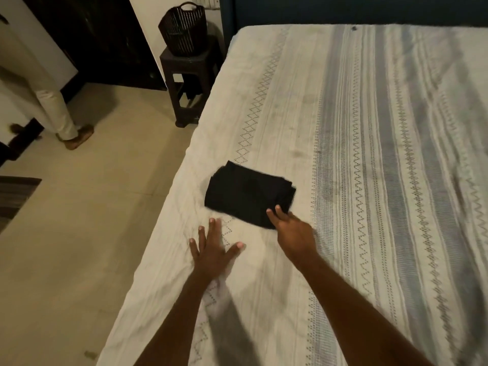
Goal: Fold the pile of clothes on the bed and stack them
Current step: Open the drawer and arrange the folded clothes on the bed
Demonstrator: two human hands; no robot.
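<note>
Partly under right hand [293, 231], folded black garment's [245, 194] corner.

Floor [87, 207]: pale beige tiles under warm, dim light, with a dark striped mat [15, 199] at the left edge. A dark stool [188, 83] stands beside the bed [369, 128], carrying 1 black woven basket [184, 29]. Behind it are a white wall [150, 25] and dark wooden furniture [100, 40].

A: What's around the stool [190, 75]?

B: Dark woven basket [183, 29] sits on top of it. Dark doorway [100, 40] just left of it, white wall strip between. Beige tiled floor [87, 207] under and in front.

A: Anything else?

B: Far left of the stool, a person's leg in pale trousers [51, 107], foot on the floor. Striped mat [14, 198] at the left edge, well apart from it.
</note>
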